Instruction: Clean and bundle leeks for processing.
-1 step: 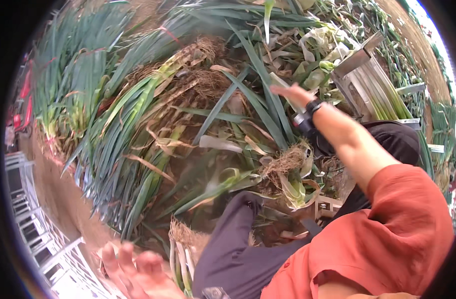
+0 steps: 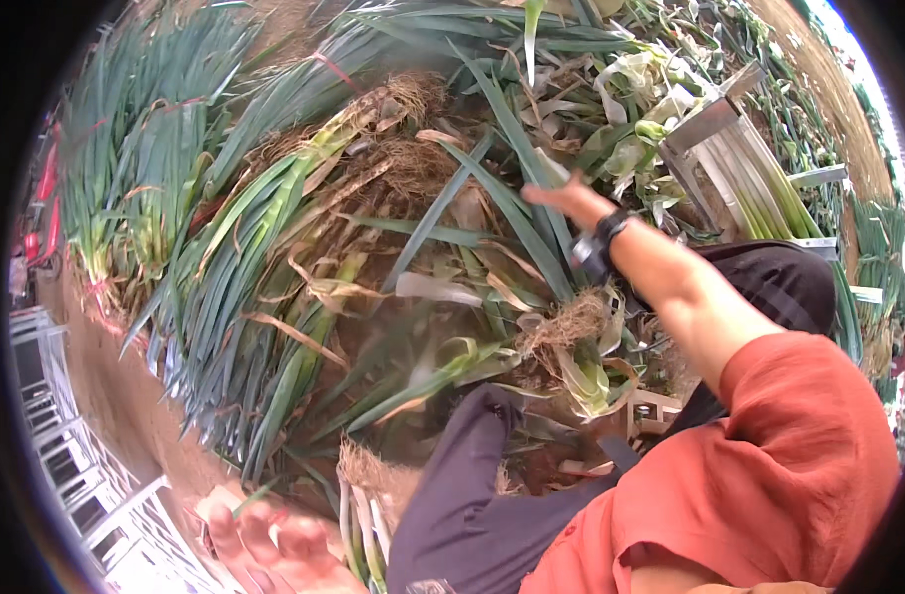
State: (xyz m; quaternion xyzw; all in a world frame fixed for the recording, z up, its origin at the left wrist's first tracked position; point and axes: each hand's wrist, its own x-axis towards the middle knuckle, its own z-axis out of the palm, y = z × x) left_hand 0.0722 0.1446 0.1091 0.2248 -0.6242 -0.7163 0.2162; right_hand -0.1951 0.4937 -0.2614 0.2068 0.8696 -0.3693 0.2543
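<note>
The right hand (image 2: 578, 203) is hovering, fingers parted and apparently empty, over leeks (image 2: 549, 238) heaped on the floor (image 2: 111, 381); gripping low would probably be sparing the leaves. The left hand (image 2: 289, 559) is resting half-curled, its grip impossible to tell. A metal frame (image 2: 705, 127) is holding stalks (image 2: 754, 183); a white rack (image 2: 126, 508) is standing leftward.

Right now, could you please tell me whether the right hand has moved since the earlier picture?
Yes: against the metal rack, the right hand has shifted slightly left, away from it, and a little lower in the view.
</note>
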